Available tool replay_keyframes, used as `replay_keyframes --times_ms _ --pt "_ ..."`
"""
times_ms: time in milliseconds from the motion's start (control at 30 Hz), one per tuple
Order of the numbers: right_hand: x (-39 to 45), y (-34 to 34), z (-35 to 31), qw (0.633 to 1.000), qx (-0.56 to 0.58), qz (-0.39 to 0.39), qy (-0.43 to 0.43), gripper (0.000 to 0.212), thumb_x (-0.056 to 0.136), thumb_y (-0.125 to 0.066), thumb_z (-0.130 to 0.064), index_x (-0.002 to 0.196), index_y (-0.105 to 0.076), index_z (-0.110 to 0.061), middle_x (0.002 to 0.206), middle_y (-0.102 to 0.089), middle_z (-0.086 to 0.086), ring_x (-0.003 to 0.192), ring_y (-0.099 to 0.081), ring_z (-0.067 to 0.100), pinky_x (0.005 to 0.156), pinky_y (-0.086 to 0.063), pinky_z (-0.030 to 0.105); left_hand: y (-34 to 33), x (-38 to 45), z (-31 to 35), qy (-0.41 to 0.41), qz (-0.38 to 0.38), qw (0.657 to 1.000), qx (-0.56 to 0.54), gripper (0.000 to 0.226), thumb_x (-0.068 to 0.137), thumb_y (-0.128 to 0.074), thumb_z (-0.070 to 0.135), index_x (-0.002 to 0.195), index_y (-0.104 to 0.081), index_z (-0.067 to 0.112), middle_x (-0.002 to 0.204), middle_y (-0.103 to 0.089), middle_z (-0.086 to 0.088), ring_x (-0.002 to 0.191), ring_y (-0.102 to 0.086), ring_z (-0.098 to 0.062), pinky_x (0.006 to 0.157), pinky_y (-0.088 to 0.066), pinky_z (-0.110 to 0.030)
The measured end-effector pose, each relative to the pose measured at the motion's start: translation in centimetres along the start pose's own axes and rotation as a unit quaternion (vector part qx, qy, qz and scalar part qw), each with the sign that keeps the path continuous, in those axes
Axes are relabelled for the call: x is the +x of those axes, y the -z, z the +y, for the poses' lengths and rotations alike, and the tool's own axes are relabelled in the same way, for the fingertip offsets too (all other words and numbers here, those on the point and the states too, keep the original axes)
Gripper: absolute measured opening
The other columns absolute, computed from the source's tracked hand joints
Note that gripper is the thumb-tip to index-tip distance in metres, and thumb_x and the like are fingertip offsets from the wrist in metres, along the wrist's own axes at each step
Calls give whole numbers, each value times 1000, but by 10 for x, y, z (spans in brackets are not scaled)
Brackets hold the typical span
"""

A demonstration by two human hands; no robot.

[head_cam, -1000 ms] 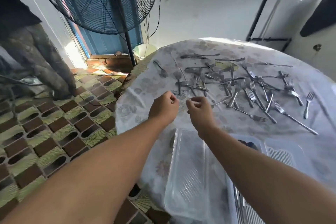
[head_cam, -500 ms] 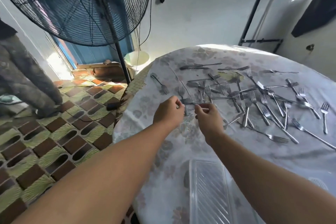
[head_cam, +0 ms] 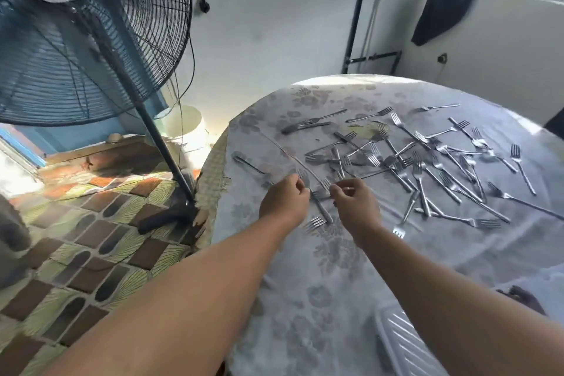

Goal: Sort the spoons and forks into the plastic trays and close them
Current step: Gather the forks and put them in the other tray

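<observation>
Several metal forks [head_cam: 421,168] lie scattered across the far half of a round table [head_cam: 320,284] with a floral cloth. My left hand [head_cam: 285,201] and my right hand [head_cam: 355,206] hover close together at the near-left edge of the pile, fingers curled. The left fingertips pinch a fork [head_cam: 319,197] whose handle runs down between the hands. Thumb and fingers of the right hand pinch a thin fork handle. Another fork [head_cam: 314,223] lies just below them on the cloth. A corner of a clear ribbed plastic tray [head_cam: 403,342] shows at the bottom, partly under my right forearm.
A big standing fan [head_cam: 76,40] stands left of the table, its pole and foot [head_cam: 171,214] by the table's edge. A white bucket [head_cam: 186,128] sits behind it. The floor is patterned tile. A person's leg [head_cam: 12,241] shows at the far left.
Both hands reached farther over the table to the nearest forks and closed on them. The view tilted up, so the tray slid down to the bottom edge.
</observation>
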State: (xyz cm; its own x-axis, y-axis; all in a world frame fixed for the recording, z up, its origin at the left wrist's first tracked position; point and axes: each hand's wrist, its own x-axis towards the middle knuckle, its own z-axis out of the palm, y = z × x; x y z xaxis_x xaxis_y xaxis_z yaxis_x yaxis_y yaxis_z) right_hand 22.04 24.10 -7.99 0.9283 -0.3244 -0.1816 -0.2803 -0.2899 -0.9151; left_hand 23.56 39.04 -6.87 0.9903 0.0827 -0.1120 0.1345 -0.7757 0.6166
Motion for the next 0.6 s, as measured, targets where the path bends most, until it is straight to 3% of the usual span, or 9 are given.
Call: replay_keyframes --times_ms 100,200,267,333,433,600 --pt "17 -4 1 995 -95 -7 16 19 96 -69 -34 111 -65 -23 97 -70 -8 77 -62 11 59 -39 23 -7 25 3 -18 -21 999 18 11 100 -51 31 98 -59 23 99 -67 -3 85 -55 -25 72 -42 -31" --pt "47 -7 8 971 -230 -38 50 35 96 -67 -31 129 -63 -21 122 -67 -1 105 -62 21 78 -41 24 -14 50 5 -26 -34 999 31 16 100 -51 32 103 -62 20 103 -69 -4 92 -61 -27 78 -50 -35" --pt "68 -9 16 946 -312 -57 70 42 95 -63 -28 137 -58 -23 137 -58 5 120 -57 29 93 -48 33 -19 68 5 -25 -36 998 39 16 99 -52 33 103 -62 21 105 -70 -4 98 -63 -29 81 -51 -36" --pt "84 -13 23 915 -387 -90 71 46 95 -60 -33 141 -53 -25 142 -52 8 126 -52 34 99 -51 44 -24 88 5 -30 -30 998 56 16 99 -52 32 105 -62 22 107 -69 -3 101 -63 -30 80 -50 -36" --pt "98 -19 30 886 -446 -107 70 37 95 -58 -37 130 -58 -27 134 -53 7 124 -51 36 95 -51 46 -29 118 4 -40 -19 996 72 19 99 -52 31 111 -64 22 114 -68 -7 107 -61 -32 84 -52 -39" --pt "125 -37 34 885 -452 -92 63 23 95 -58 -37 114 -69 -34 118 -57 2 118 -51 31 90 -48 37 -29 181 -1 -56 -27 988 138 36 101 -48 33 133 -55 18 138 -51 -11 126 -45 -34 97 -46 -45"
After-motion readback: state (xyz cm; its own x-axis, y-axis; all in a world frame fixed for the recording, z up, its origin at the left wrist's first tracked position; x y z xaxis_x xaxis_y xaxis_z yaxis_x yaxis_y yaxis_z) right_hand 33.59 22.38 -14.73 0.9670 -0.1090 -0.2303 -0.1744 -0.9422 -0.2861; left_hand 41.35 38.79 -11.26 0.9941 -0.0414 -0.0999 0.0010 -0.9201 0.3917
